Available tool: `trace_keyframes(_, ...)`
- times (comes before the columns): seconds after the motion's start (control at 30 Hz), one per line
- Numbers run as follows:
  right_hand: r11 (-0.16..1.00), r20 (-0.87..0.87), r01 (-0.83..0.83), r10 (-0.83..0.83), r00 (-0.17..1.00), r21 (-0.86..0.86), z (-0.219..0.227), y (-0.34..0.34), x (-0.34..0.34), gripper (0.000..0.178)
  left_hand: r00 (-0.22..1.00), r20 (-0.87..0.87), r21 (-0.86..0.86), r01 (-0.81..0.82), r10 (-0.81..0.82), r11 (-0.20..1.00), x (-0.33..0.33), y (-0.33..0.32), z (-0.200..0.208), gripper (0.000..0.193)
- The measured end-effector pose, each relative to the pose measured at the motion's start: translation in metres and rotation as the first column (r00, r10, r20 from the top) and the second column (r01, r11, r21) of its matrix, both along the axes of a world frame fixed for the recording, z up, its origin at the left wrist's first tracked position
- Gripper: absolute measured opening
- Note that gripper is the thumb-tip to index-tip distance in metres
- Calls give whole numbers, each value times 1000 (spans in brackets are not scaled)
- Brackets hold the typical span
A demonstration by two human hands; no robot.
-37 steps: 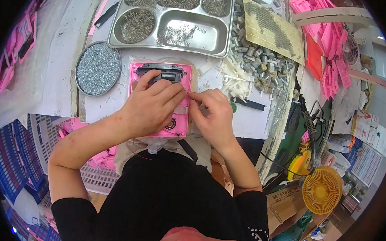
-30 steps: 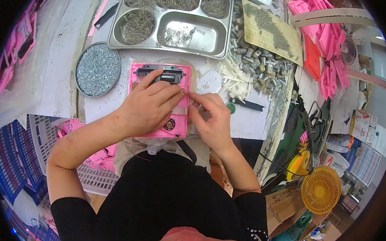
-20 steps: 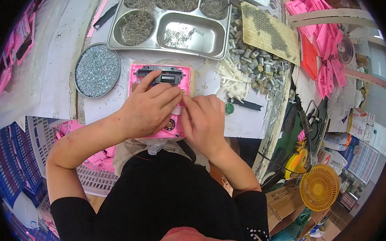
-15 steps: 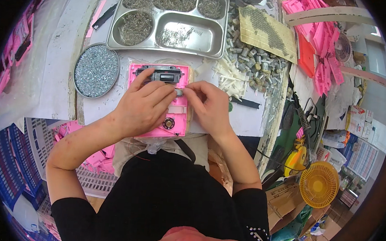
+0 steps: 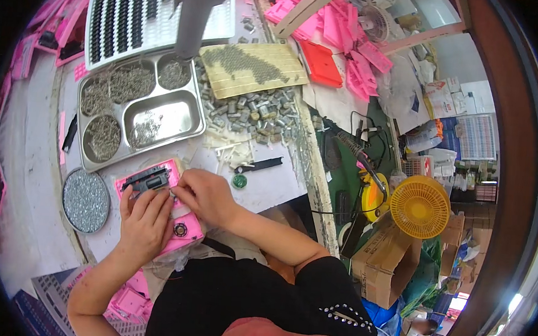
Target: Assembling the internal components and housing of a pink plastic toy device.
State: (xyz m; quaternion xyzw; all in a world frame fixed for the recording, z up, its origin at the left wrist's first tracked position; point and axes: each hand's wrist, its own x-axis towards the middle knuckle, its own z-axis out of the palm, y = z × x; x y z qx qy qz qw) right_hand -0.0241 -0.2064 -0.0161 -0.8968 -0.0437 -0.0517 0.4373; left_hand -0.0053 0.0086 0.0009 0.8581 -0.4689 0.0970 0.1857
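Note:
A pink plastic casing [image 5: 192,230] lies on the table in front of me, turned slightly. A black-and-grey mechanism [image 5: 147,180] fills its far end, and a small round black part [image 5: 180,229] sits nearer to me. My left hand [image 5: 146,219] rests over the casing's left side, its fingers stretched out towards the mechanism. From the right, my right hand [image 5: 204,196] reaches over the casing with thumb and fingers pinched at its middle, just below the mechanism. A small silvery metal part appears at those fingertips, mostly hidden by the fingers.
Beyond the casing is a steel compartment tray [image 5: 200,105] of small springs; left is a round dish of screws [image 5: 86,201]. Small metal motors [image 5: 257,115], white plastic pieces [image 5: 227,148] and a black strip [image 5: 260,165] lie right. A yellow fan [image 5: 419,205] stands farther right.
My view has swung right, so the table things sit farther left and look tilted. Both hands remain at the casing, the right still pinching at its middle.

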Motion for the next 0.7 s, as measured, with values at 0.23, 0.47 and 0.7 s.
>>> trace_keyframes(0.23,986,-160,22,5,987,167,18,-36,13,19,1000,-11,22,7,-7,1000,-2,3,2,43)
trace_keyframes(0.47,480,419,760,-640,645,-438,61,-446,162,35,989,-141,18,46,-43,999,-4,-5,-7,42)
trace_keyframes(0.7,46,155,383,-865,478,-923,6,-596,171,39,982,-190,50,0,9,999,-4,8,-6,42)
